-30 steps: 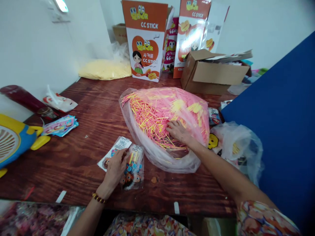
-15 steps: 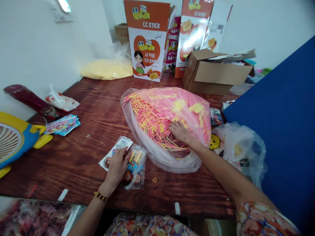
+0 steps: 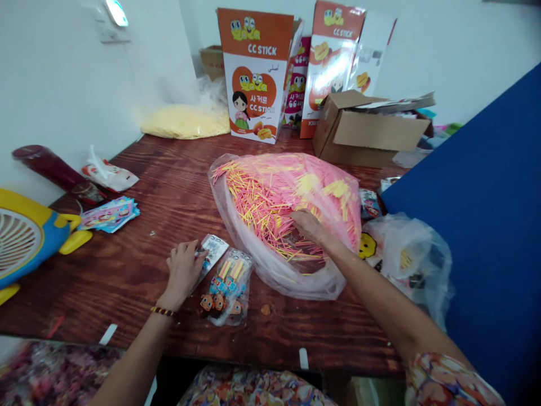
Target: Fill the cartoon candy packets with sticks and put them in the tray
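Our right grip [image 3: 305, 221] touches slim pink-and-yellow sticks [image 3: 257, 206], our left grip [image 3: 183, 266] a printed packet [image 3: 215, 248]. We cannot tell if either pinches.

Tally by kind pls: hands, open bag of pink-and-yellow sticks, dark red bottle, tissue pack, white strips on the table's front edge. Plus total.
Hands, left hand and right hand: 2
Open bag of pink-and-yellow sticks: 1
Dark red bottle: 1
Tissue pack: 1
White strips: 2
Total: 7
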A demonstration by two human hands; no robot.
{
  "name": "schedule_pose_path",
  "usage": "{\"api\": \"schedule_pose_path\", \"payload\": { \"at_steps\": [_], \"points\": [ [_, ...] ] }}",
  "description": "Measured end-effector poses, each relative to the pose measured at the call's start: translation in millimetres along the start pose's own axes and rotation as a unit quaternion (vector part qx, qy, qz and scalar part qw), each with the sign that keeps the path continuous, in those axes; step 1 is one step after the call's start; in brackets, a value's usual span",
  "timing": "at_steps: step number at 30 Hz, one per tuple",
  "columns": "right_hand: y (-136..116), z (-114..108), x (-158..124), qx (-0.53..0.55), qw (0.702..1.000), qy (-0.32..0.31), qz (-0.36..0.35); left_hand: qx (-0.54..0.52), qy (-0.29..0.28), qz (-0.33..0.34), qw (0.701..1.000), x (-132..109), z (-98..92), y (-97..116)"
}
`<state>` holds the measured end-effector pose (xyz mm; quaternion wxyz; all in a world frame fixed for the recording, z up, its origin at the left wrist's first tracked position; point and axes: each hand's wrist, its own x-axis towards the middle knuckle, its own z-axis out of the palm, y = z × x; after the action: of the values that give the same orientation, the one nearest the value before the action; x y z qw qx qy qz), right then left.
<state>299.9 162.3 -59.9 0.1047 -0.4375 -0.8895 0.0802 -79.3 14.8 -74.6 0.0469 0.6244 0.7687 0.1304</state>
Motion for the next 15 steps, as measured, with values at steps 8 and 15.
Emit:
{"api": "schedule_pose_path", "payload": {
  "at_steps": [8, 15],
  "points": [
    [-11.9, 7.6, -2.8, 0.207, 0.956, 0.072, 0.195, -0.008, -0.018, 0.009, 1.0, 5.5, 9.3, 2.3],
    [-19.0, 25.6, -18.1, 0.371, 0.878, 0.179, 0.244, -0.092, -0.022, -0.033, 0.995, 20.1, 7.1, -1.3]
  ]
}}
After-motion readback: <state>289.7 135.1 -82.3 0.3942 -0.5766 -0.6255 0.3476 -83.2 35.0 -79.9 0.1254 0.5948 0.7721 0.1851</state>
